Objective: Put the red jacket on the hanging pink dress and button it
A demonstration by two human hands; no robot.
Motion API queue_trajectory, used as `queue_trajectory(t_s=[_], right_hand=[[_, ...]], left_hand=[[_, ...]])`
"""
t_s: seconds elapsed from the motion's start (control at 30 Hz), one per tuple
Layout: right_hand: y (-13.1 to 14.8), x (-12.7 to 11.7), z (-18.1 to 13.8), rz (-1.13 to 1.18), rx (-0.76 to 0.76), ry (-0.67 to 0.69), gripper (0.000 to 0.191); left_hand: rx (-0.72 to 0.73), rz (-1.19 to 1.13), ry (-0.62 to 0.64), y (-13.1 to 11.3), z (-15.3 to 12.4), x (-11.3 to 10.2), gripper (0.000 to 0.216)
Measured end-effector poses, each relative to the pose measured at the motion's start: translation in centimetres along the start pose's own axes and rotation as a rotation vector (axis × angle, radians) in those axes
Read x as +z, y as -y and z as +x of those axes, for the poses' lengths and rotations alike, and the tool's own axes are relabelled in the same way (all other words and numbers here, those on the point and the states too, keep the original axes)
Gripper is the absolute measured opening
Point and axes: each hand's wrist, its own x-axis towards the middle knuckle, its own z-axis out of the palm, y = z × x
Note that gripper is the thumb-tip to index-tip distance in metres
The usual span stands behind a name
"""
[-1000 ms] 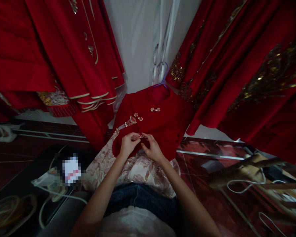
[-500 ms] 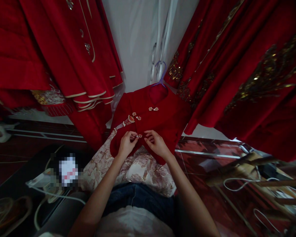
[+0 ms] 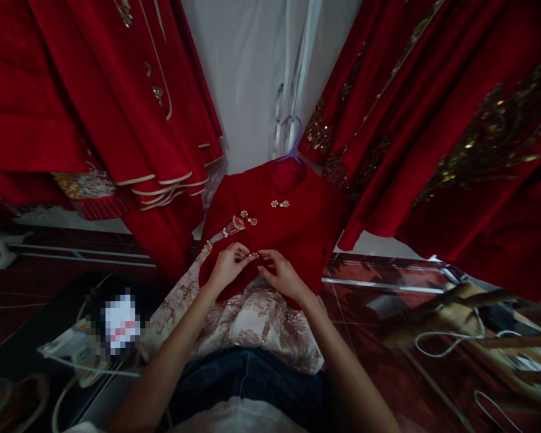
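A red jacket (image 3: 297,240) on a purple hanger (image 3: 293,147) is spread out before me. My left hand (image 3: 229,264) is closed in a pinch on a small beaded frog button (image 3: 253,256) near the jacket's lower front. My right hand (image 3: 282,273) is at the button's right end, fingertips close to it or touching; its thumb stands apart from the fingers. A similar beaded fastener (image 3: 280,204) sits below the collar, and a tasselled beaded ornament (image 3: 238,222) lies on the left chest. Below the jacket, pale patterned fabric (image 3: 252,325) covers my lap.
Red garments (image 3: 130,108) hang at left, and gold-sequinned red ones (image 3: 469,150) at right. White cabinet doors (image 3: 238,78) stand behind. A dark table (image 3: 27,337) at left bears a cable and clutter. A wooden stool (image 3: 473,300) with cords is at right.
My right hand has moved left, bringing its fingertips up to the beaded button. My left hand keeps its pinch. The whole view has shifted slightly.
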Motion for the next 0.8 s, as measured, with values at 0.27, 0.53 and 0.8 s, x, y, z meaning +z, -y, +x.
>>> queue_trajectory(t_s=[0.27, 0.53, 0.8], right_hand=[[-1.1, 1.6, 0.4, 0.104, 0.031, -0.059, 0.045], [-1.1, 1.3, 0.2, 0.11, 0.007, -0.023, 0.044], [0.2, 1.6, -0.5, 0.121, 0.001, -0.126, 0.052]], left_hand=[[0.027, -0.001, 0.013, 0.2, 0.3, 0.5, 0.015], [0.069, 0.141, 0.17, -0.5, 1.7, -0.6, 0.007], [-0.059, 0.063, 0.35, -2.1, 2.7, -1.7, 0.011]])
